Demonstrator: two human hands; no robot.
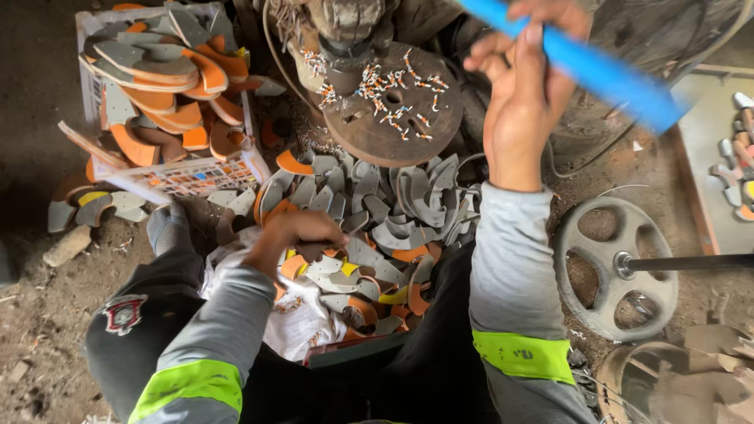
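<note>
Your left hand (294,232) curls closed on a grey cut piece (314,251) atop the heap of grey-and-orange offcuts (393,212) just ahead of you; your right hand (522,94) grips a blue strip (597,71), raised above and beyond the pile beside the rusty disc (393,106). Best lift one piece cleanly, keeping the strip clear of the spindle.

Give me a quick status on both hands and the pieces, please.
Left hand down in the pile of grey and orange cut pieces, gripping one. Right hand raised, holding a blue strip. Nothing blocking the pile.
</note>
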